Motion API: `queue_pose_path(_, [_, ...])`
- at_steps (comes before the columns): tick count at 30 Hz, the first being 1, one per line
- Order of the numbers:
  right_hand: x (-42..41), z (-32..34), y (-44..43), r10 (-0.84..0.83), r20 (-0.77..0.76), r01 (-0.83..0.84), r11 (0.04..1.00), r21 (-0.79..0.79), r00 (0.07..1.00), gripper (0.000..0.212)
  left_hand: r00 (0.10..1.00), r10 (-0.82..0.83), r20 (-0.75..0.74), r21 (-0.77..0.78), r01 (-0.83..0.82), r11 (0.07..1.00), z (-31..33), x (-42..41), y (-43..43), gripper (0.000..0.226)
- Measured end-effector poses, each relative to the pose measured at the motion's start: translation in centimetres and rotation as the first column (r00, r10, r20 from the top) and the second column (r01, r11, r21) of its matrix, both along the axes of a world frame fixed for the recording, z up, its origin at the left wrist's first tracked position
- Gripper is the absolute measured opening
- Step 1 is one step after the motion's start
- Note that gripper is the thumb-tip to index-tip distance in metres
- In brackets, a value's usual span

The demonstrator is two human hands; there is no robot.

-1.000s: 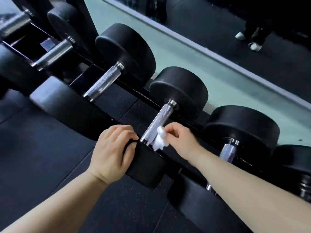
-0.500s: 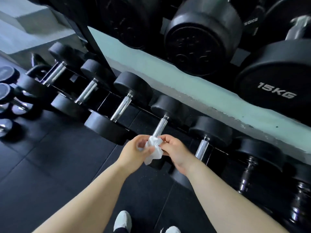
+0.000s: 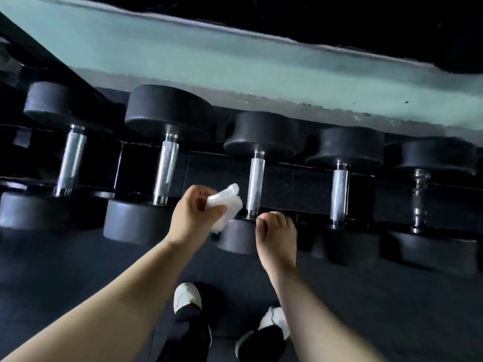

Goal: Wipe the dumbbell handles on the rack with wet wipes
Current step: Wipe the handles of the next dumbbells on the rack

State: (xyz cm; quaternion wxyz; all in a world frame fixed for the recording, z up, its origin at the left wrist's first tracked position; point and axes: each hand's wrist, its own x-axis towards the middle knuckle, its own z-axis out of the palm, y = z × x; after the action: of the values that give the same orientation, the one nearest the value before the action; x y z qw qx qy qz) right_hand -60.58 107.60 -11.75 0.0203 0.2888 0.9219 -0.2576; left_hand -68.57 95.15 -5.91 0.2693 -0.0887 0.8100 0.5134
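Head view, first spotter: you're facing the black steel rack point(image 3: 10, 184). Your left hand point(image 3: 194, 212) pinches the crumpled white wet wipe point(image 3: 226, 205) between thumb and curled fingers. The wipe is just left of the knurled chrome handle of the middle black rubber dumbbell point(image 3: 255, 186) and doesn't seem to touch it.

Second spotter: Your right hand point(image 3: 277, 231) sits at the near end of that same handle, fingers loosely curled and holding nothing. Whether it touches the rubber head below, I cannot tell.

First spotter: I'd judge you're between handles, since the wipe is off the metal. Nothing shows which handles are already clean.

Second spotter: For your next move, I'd say bring the wipe onto a handle, wrap it round the knurling and run it from collar to collar. The wipe is bunched, so you may want to open a fresh face first.

First spotter: You have no wipe packet and no bin in sight. The rack is the only thing holding anything, with five dumbbells across its rails, two on either side of the middle handle.

Second spotter: The slim ribbed handle point(image 3: 419, 197) farthest right of the middle one has grooves, so expect the wipe to snag there.
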Motion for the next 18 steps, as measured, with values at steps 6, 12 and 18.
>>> queue_pose_path(6, [1.2, -3.9, -0.6, -0.049, -0.252, 0.090, 0.984, 0.157, 0.967, 0.027, 0.996, 0.088, 0.031, -0.122, -0.083, 0.989, -6.5, -3.2, 3.9, 0.012])
queue_pose_path(12, [1.4, -4.9, -0.6, -0.058, -0.360, 0.114, 0.984, 0.136, 0.931, 0.025, 0.990, 0.129, 0.050, 0.000, -0.130, 0.992, -9.5, -6.5, 8.6, 0.027])
queue_pose_path(18, [1.4, -4.6, -0.6, -0.045, -0.385, 0.116, 0.980, 0.164, 0.922, 0.028, 0.952, -0.190, 0.241, 0.071, 0.178, 0.982, -10.6, -5.1, 6.2, 0.023])
